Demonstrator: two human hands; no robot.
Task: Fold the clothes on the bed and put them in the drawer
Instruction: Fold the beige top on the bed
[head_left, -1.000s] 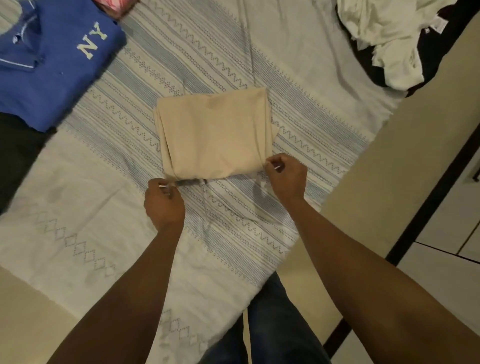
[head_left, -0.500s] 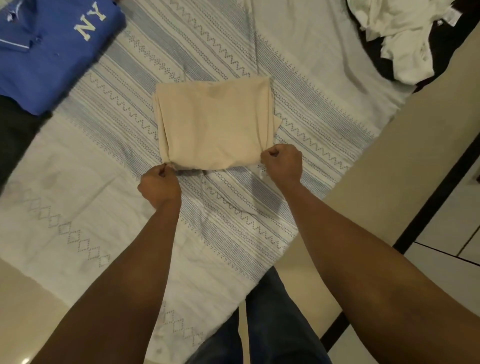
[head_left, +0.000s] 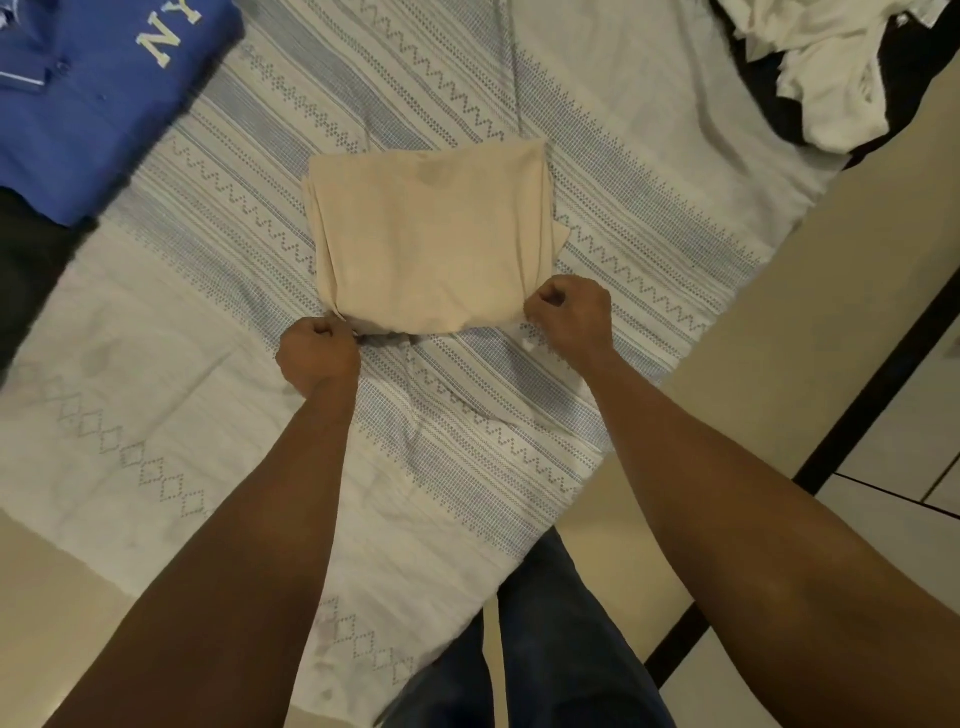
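A beige garment (head_left: 431, 239), folded into a rough rectangle, lies in the middle of the bed on a white sheet with blue patterned stripes (head_left: 623, 218). My left hand (head_left: 318, 353) pinches its near left corner with curled fingers. My right hand (head_left: 569, 312) grips the near right corner the same way. The near edge of the garment is slightly lifted and bunched between the two hands. No drawer is in view.
A folded blue shirt with white "NY" letters (head_left: 98, 104) lies at the far left, with dark cloth (head_left: 26, 270) below it. A heap of white and dark clothes (head_left: 821, 67) sits at the far right. The bed edge and tiled floor (head_left: 883, 447) run along the right.
Both hands have closed tighter on the near corners of the beige garment and the near edge has bunched up a little. The view has shifted slightly.
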